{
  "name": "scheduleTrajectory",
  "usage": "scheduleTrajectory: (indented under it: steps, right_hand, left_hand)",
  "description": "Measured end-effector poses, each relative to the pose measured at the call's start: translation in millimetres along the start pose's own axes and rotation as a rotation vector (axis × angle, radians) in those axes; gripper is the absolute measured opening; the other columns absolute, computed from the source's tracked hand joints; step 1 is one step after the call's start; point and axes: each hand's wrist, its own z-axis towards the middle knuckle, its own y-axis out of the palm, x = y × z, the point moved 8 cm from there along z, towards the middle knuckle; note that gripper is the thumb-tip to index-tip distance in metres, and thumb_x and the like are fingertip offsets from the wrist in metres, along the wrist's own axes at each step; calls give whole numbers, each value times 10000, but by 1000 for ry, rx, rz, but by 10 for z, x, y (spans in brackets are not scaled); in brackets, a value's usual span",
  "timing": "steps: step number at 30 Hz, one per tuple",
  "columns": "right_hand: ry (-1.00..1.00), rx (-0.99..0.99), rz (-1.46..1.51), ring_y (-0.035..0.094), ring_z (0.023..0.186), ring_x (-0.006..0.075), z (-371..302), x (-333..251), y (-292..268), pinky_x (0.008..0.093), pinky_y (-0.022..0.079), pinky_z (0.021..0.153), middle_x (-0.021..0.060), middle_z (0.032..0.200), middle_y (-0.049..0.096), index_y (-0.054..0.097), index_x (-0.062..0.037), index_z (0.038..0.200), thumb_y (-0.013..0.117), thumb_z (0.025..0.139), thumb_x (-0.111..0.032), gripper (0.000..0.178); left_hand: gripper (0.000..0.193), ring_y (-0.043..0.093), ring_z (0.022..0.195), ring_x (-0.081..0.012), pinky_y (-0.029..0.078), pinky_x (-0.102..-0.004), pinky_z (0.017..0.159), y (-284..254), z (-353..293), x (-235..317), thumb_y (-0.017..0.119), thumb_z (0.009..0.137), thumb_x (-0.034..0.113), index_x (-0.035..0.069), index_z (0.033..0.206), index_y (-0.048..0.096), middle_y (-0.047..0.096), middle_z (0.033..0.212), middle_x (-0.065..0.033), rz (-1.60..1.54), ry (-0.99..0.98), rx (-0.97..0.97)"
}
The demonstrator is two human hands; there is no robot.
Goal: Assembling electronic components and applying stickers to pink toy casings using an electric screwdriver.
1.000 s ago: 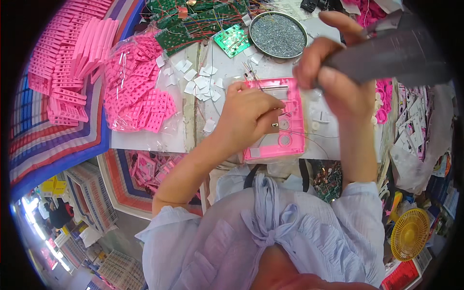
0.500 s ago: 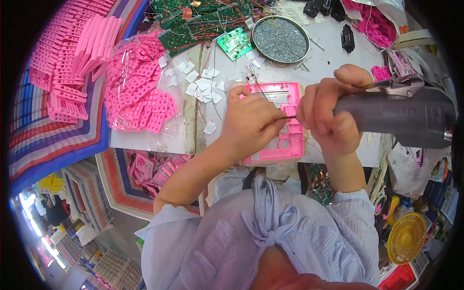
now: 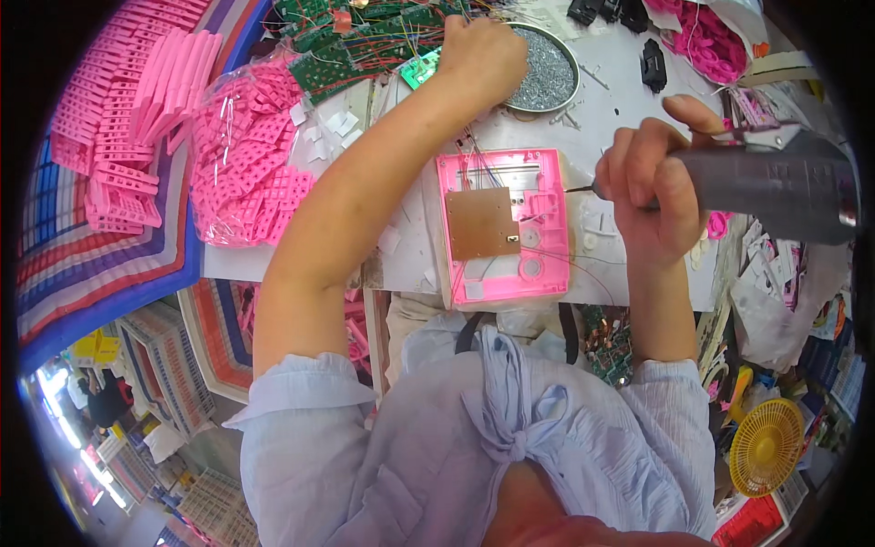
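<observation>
My right hand [image 3: 652,182] is wrapped round a dark grey electric screwdriver [image 3: 766,187], held sideways with its thin bit pointing left over the right edge of a pink plastic housing [image 3: 556,283]. Inside the housing lies a brown square circuit board [image 3: 481,223], with thin wires running out above it and to the lower right. My left hand [image 3: 483,59] is at the left side of a round dish [image 3: 576,87] of small grey screws [image 3: 544,77], covering part of its rim. Its fingers are curled and their tips are hidden, so anything pinched in them does not show.
A clear bag of pink parts [image 3: 246,164] lies left of white paper squares [image 3: 342,123]. Green circuit boards [image 3: 324,73] with wires are heaped at the back. Black parts [image 3: 653,66] lie beyond my right hand. Stacked pink pieces [image 3: 109,118] fill a striped tray at far left.
My left hand has left the screwdriver bit and moved up to the dish of screws, uncovering the brown board. My right hand has drawn the screwdriver slightly right.
</observation>
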Motion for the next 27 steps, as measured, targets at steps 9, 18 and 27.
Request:
scheduleTrajectory:
  steps: [9, 18, 27]
  right_hand:
    - [143, -49, -163, 400, 502, 106, -120, 339, 209, 269, 356, 455, 30, 636, 473, 427, -2, 1337, 642, 938, -141, 473]
    - [243, -29, -151, 524, 637, 57, -289, 636, 277, 218, 423, 591, -13, 713, 564, 554, -10, 1175, 702, 853, -32, 355]
    - [269, -106, -395, 521, 561, 122, -346, 703, 424, 274, 444, 498, 105, 738, 567, 459, -13, 1041, 647, 852, 45, 272]
  left_hand:
    - [267, 669, 895, -285, 434, -476, 841, -159, 194, -118, 562, 872, 266, 81, 831, 750, 715, 858, -133, -14, -24, 87]
    - [121, 679, 905, -266, 442, -407, 853, -607, -1254, -61, 721, 800, 168, 102, 901, 735, 726, 904, -78, -694, -165, -22]
    - [203, 672, 1022, -142, 343, -438, 938, -624, -2293, 632, 758, 792, 105, 125, 958, 643, 719, 1013, 16, -500, -58, 154]
